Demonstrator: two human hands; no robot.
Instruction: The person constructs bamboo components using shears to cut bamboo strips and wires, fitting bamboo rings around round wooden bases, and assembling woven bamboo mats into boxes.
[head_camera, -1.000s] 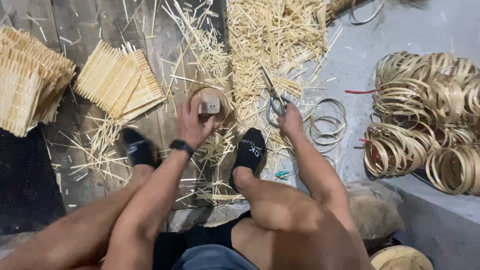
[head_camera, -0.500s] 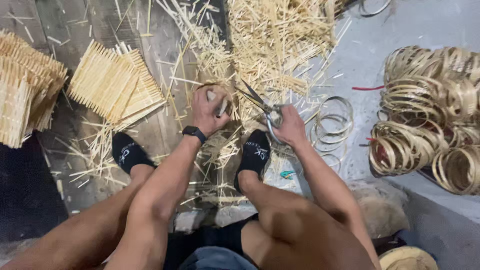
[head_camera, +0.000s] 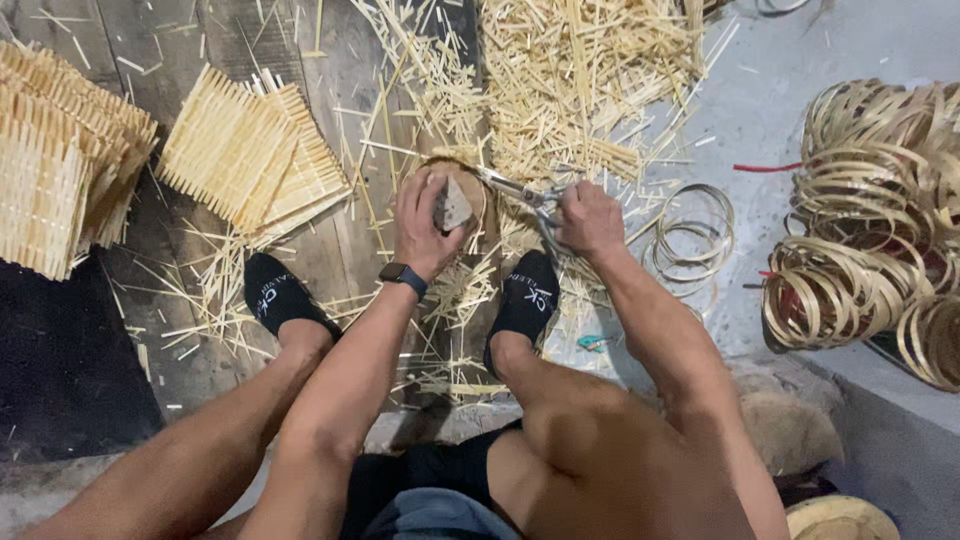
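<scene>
My left hand (head_camera: 425, 222) grips a small round woven bamboo piece (head_camera: 458, 196) with a flat block on it, held above the floor between my feet. My right hand (head_camera: 590, 218) is closed on the handles of metal scissors (head_camera: 522, 192), whose blades point left and meet the round piece's edge. A dark watch sits on my left wrist. Both feet wear black socks. Loose bamboo strips lie under and around the hands.
Woven bamboo mats (head_camera: 250, 158) lie at upper left, with a taller stack (head_camera: 60, 150) at the far left. A big heap of bamboo sticks (head_camera: 580, 80) lies ahead. Thin bamboo rings (head_camera: 690, 235) rest right of my hand; coiled hoops (head_camera: 870, 220) pile at far right.
My right hand took up the scissors and brought them to the round piece. My left hand kept hold of the piece, turning it slightly. The view shifted a little.
</scene>
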